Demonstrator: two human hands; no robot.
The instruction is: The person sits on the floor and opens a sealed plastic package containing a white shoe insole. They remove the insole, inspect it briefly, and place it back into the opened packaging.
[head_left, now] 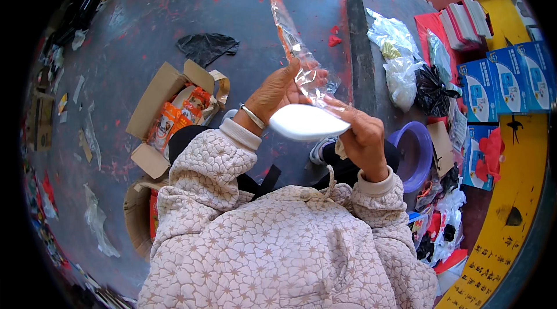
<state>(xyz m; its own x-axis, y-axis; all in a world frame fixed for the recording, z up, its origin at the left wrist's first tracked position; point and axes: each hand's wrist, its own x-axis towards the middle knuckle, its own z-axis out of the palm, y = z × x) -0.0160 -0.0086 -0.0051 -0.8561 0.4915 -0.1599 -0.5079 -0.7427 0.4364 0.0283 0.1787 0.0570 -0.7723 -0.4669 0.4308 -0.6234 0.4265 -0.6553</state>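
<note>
The head-worn fisheye view looks steeply down past the nearby hands (366, 135) to the floor (249, 13).

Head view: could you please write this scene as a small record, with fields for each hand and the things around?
Left hand: the hand grips a clear plastic bag, orange along one side
Right hand: the hand holds the right end of a white oval object
Left side: open carton with orange packets inside
Right side: purple basin; blue boxes farther right
Floor ahead: crumpled black plastic
Unclear: what the white object is
</note>
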